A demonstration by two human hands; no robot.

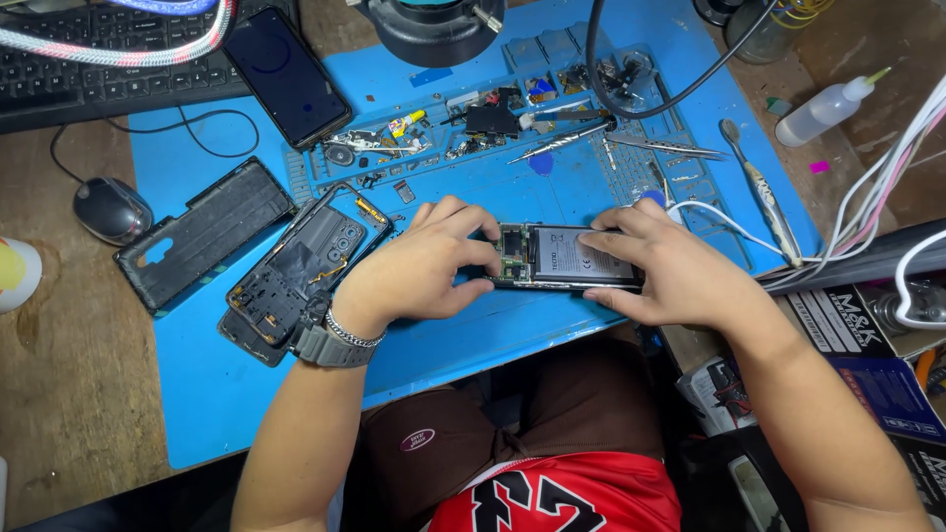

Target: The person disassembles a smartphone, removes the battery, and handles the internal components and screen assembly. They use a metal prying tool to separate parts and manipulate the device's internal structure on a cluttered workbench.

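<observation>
Opened phone (564, 256), back off and battery showing, lies on blue repair mat (512, 335) near its front edge. Left hand (419, 266) grips its circuit-board end; right hand (665, 266) clamps the battery end, fingers curled. 2 stripped phone shells (286, 271) lie just left.

2 hands (419, 266), 3 phones (567, 258), 1 mouse (111, 210), 1 keyboard (89, 79), 1 squeeze bottle (823, 111).

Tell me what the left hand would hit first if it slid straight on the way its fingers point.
The left hand points right along the opened phone. It would likely meet the right hand gripping the other end, though their heights are hard to judge.
</observation>
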